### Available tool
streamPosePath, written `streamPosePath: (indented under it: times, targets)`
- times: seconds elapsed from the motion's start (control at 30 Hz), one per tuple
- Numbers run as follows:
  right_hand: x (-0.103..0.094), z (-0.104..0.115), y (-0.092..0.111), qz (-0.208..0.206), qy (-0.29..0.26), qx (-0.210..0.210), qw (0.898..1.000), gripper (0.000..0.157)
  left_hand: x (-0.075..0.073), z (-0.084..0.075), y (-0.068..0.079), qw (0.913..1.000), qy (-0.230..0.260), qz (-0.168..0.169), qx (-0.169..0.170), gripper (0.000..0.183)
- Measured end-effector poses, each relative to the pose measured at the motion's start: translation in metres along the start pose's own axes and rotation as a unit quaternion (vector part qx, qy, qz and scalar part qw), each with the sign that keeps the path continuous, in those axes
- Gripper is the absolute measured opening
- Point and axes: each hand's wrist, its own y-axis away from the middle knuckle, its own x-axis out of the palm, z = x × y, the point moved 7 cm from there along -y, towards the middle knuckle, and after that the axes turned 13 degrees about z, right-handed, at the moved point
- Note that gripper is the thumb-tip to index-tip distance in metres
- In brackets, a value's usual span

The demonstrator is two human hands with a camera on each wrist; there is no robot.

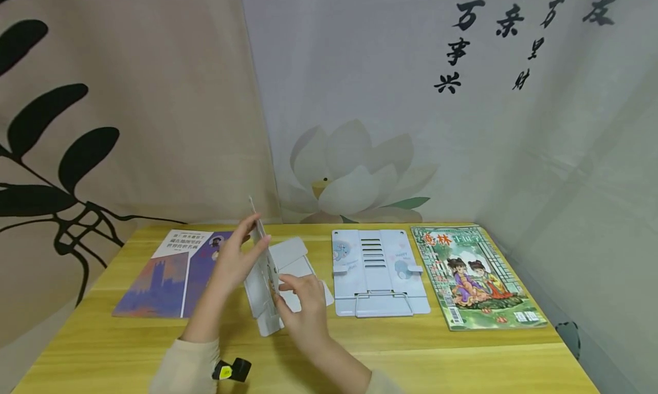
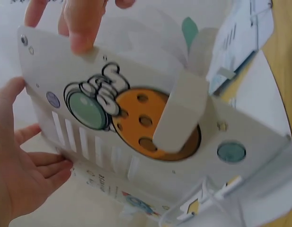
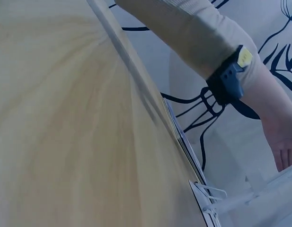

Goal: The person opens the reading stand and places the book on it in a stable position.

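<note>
Both hands are on a white book stand [image 2: 150, 118] with an astronaut and an orange planet printed on it. It is raised nearly edge-on in the head view, above white panels [image 1: 290, 251] on the table. The left hand [image 1: 239, 257] grips its upper part, thumb on one face and fingers on the other. Lower down, the right hand [image 1: 308, 305] pinches its side edge. Slots, a white side clip [image 2: 183, 111] and a wire bracket [image 2: 207, 198] show in the left wrist view. The right wrist view catches the left arm and part of the stand, the right hand out of frame.
A second book stand [image 1: 380, 254] lies flat to the right, its wire bracket at the front. Beyond it is a green illustrated magazine [image 1: 483, 280]. A purple and white book [image 1: 164, 280] lies left on the wooden table [image 1: 437, 360]. Printed curtains hang behind.
</note>
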Motion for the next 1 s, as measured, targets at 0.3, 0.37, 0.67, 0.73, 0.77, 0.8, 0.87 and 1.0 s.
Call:
streamPosePath:
  times: [0.3, 0.37, 0.67, 0.73, 0.77, 0.8, 0.87, 1.0]
  targets:
    - [0.006, -0.003, 0.003, 0.057, 0.007, 0.008, 0.998, 0.052, -0.004, 0.001, 0.000, 0.9990, 0.038, 0.019, 0.017, 0.055]
    - [0.007, -0.011, 0.005, 0.080, 0.005, 0.016, 0.997, 0.050, -0.005, 0.002, -0.001, 0.9987, 0.041, 0.026, 0.018, 0.055]
    - [0.023, -0.077, 0.015, 0.222, 0.053, 0.177, 0.957, 0.022, -0.010, 0.007, -0.008, 0.9955, 0.070, 0.055, 0.034, 0.054]
    - [0.029, -0.089, 0.019, 0.255, 0.070, 0.202, 0.943, 0.021, -0.011, 0.010, -0.009, 0.9938, 0.083, 0.065, 0.036, 0.054]
    - [0.032, -0.094, 0.021, 0.269, 0.076, 0.213, 0.936, 0.021, -0.012, 0.010, -0.010, 0.9929, 0.089, 0.070, 0.037, 0.054]
    - [0.035, -0.098, 0.023, 0.281, 0.079, 0.220, 0.931, 0.021, -0.013, 0.011, -0.010, 0.9919, 0.096, 0.073, 0.040, 0.053]
    - [0.041, -0.105, 0.027, 0.299, 0.079, 0.234, 0.922, 0.020, -0.014, 0.013, -0.011, 0.9906, 0.105, 0.077, 0.041, 0.053]
    - [0.050, -0.115, 0.032, 0.317, 0.081, 0.250, 0.912, 0.017, -0.016, 0.014, -0.010, 0.9885, 0.118, 0.083, 0.046, 0.052]
